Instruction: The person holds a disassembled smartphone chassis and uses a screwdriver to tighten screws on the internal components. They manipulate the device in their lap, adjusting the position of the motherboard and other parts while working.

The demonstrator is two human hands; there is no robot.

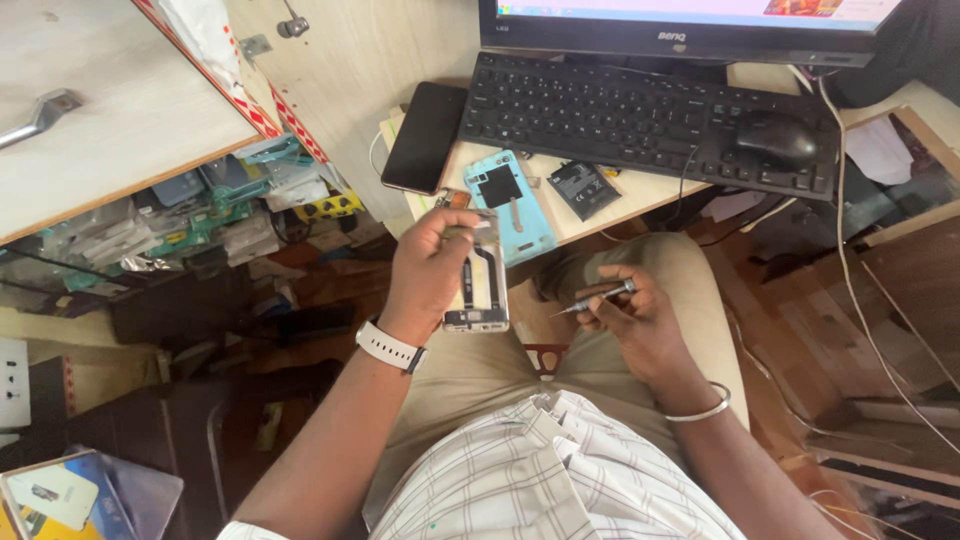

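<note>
- Gripping an opened phone frame (478,280) at centre frame, left hand (425,268) wrapped round its left edge, thumb across the top, white watch (390,347) on the wrist.
- Pinching a slim metal screwdriver (594,298) just right of centre, right hand (640,320) curled closed about the handle, tip aimed left toward the frame yet apart from it; silver bangle (700,410) on that wrist.
- Resting both hands over the lap, beige trousers (690,290) below, checked shirt (540,470) at bottom centre.
- Lying on the desk edge just above the frame: light blue phone back cover (515,205), inner side up, with a dark battery (583,188) to its right and a black phone (425,137) face down to its left.
- Sitting along upper centre: black keyboard (640,120), black mouse (778,138) at its right end, monitor (680,25) above.
- Cluttering the upper left: a pale drawer front with a metal handle (40,115), packets of small parts (200,215) beneath it.
</note>
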